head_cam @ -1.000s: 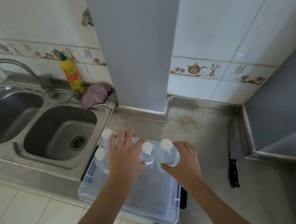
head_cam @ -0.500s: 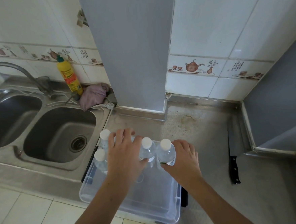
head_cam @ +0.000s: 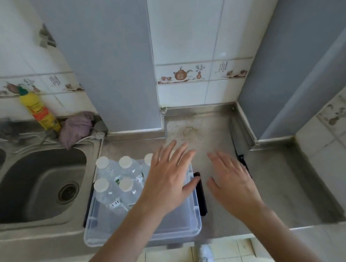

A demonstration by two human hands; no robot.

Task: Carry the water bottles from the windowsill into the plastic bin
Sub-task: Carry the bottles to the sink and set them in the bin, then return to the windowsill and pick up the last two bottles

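Observation:
Several clear water bottles (head_cam: 118,181) with white caps stand upright in the far left part of a clear plastic bin (head_cam: 175,231) on the steel counter. My left hand (head_cam: 169,178) hovers over the bin's right side with fingers spread, holding nothing, and it hides part of one bottle. My right hand (head_cam: 231,180) is to the right of the bin above the bare counter, fingers apart and empty. No windowsill is in view.
A double steel sink (head_cam: 36,185) lies left of the bin. Behind it stand a yellow detergent bottle (head_cam: 40,112) and a pink rag (head_cam: 76,127). A black-handled knife (head_cam: 240,152) lies along the right wall step. A grey pillar (head_cam: 110,63) rises behind the counter.
Both hands have let go of the bottles they were setting in the bin and have lifted to the right, fingers spread. The view has shifted right.

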